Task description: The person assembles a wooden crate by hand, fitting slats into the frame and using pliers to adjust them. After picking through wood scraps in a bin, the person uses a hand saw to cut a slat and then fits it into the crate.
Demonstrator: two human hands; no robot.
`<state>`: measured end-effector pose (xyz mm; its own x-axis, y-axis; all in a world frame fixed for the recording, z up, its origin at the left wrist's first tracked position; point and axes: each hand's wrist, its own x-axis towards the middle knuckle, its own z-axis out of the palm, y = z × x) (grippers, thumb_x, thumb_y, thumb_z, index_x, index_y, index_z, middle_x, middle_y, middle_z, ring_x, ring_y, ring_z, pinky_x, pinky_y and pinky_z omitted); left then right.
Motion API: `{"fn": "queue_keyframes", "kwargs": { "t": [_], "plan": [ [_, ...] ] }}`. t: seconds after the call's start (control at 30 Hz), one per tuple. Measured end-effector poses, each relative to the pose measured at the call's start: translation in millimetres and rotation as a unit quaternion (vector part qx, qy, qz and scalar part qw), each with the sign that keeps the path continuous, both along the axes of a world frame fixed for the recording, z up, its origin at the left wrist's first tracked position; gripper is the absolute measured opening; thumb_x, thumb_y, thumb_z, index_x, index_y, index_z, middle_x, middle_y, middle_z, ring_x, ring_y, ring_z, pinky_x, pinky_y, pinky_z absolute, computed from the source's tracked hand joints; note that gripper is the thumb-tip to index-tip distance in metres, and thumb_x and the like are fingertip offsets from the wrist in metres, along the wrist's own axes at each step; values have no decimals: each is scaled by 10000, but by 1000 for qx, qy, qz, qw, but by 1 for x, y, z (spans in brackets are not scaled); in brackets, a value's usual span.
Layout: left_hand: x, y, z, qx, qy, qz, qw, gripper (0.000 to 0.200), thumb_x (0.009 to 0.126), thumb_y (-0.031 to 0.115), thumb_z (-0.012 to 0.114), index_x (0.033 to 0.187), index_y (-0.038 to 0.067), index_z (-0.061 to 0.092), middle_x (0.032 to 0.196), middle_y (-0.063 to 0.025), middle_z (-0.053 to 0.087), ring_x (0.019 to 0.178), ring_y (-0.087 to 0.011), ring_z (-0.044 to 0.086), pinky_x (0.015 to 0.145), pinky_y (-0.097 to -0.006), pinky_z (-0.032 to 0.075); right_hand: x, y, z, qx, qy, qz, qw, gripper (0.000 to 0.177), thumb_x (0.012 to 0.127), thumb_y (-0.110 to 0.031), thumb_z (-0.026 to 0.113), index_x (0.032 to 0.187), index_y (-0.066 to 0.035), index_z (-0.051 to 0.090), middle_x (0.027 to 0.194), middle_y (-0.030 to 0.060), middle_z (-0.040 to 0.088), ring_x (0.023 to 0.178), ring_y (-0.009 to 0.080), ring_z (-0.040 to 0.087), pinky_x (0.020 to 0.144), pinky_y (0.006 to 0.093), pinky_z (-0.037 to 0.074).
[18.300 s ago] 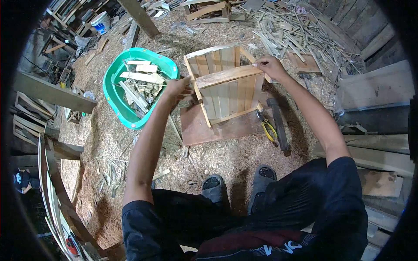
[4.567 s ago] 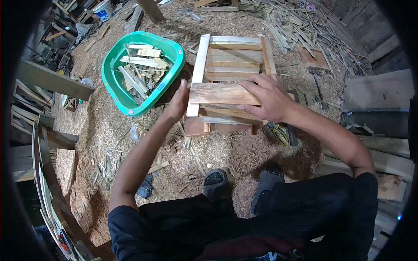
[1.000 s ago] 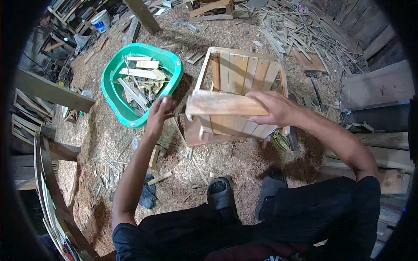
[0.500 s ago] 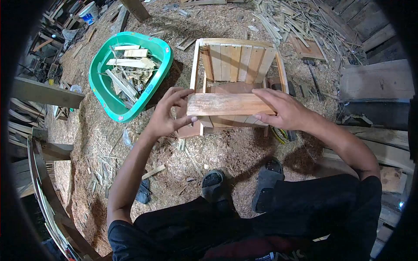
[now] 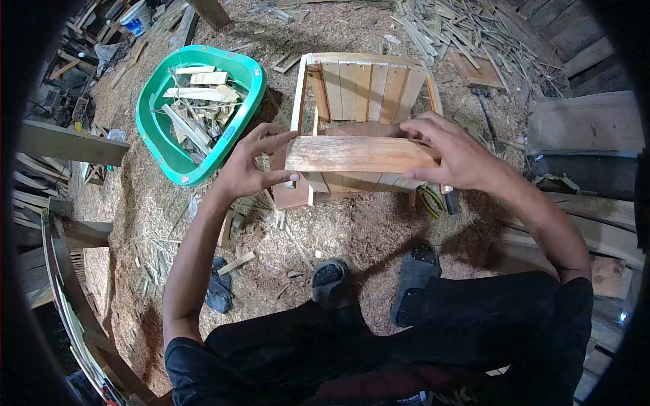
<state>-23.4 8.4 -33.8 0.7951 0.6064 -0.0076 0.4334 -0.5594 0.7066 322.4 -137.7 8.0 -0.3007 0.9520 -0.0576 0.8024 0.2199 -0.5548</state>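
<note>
A short, flat wooden board (image 5: 359, 154) lies level across the front of a slatted wooden frame (image 5: 359, 91) shaped like a small chair. My left hand (image 5: 252, 164) is at the board's left end, its thumb at the near corner and its fingers at the far corner. At the other end my right hand (image 5: 455, 154) grips the board, thumb on the near side and fingers bent over the far side. Below the board, more upright slats of the frame show. Whether the board rests on the frame cannot be made out.
A green plastic tub (image 5: 145, 128) of wood offcuts stands to the left. Thin wood strips (image 5: 450, 37) are piled at the upper right. Sawdust covers the floor around my sandals (image 5: 415, 277). A black-ended tool (image 5: 451, 201) lies beside the frame at right.
The view has shifted slightly, and the board appears a little higher and further left. My right hand's fingers, which lay straight along the board, are now more bent and raised.
</note>
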Motion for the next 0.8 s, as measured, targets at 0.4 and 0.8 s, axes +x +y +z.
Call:
{"fn": "queue_keyframes", "kwargs": {
  "t": [0.4, 0.8],
  "plan": [
    [-1, -2, -4, 6, -34, 15, 999, 727, 651, 313, 875, 1283, 75, 606, 1268, -104, 526, 1134, -223, 525, 858, -328, 451, -5, -4, -10, 41, -36, -6, 998, 573, 781, -371, 768, 1151, 34, 601, 1079, 169, 551, 1016, 323, 573, 889, 415, 464],
    [2, 1, -4, -4, -52, 10, 999, 642, 643, 271, 885, 1190, 35, 648, 1156, -96, 554, 966, -205, 559, 850, -328, 466, 18, -1, -16, 35, 6, 61, 997, 609, 755, -339, 794, 1184, 41, 588, 1132, 174, 574, 1049, 333, 577, 913, 417, 468]
  ]
}}
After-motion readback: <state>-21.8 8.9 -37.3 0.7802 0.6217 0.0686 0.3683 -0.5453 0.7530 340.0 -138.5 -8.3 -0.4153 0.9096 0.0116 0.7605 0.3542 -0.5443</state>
